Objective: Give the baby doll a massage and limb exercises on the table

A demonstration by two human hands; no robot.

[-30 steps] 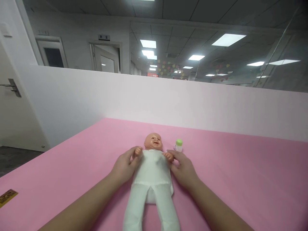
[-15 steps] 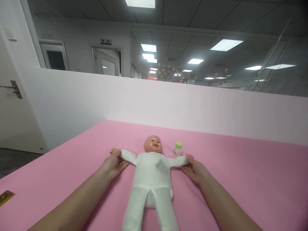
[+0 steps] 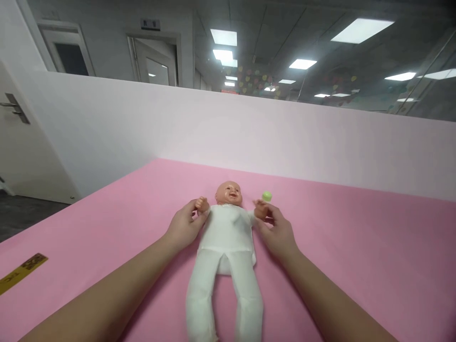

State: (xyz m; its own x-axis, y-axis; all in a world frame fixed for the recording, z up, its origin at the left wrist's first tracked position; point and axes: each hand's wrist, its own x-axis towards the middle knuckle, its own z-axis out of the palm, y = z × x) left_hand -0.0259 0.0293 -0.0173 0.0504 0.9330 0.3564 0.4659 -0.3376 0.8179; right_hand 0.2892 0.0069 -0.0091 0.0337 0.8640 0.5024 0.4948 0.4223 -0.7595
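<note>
A baby doll (image 3: 228, 228) with a hard plastic head and a white cloth body lies on its back on the pink tabletop (image 3: 342, 237), head toward the far wall. My left hand (image 3: 187, 223) is closed round the doll's arm on the left, near its wrist. On the other side my right hand (image 3: 278, 232) grips the other arm close to its plastic hand. Both doll arms are bent, with their hands raised beside the chest. Just behind my right hand shows the green cap (image 3: 267, 195) of a small bottle; its body is hidden.
A low white wall (image 3: 249, 128) runs along the back of the table, with glass above it. At the left edge lies a yellow label strip (image 3: 24, 271). Beyond the table on the left stands a door with a metal handle (image 3: 16, 108).
Both hands have moved inward and bent the doll's arms from stretched out sideways to raised near its chest. My view has tilted lower. The bottle's body is now covered by my right hand.
</note>
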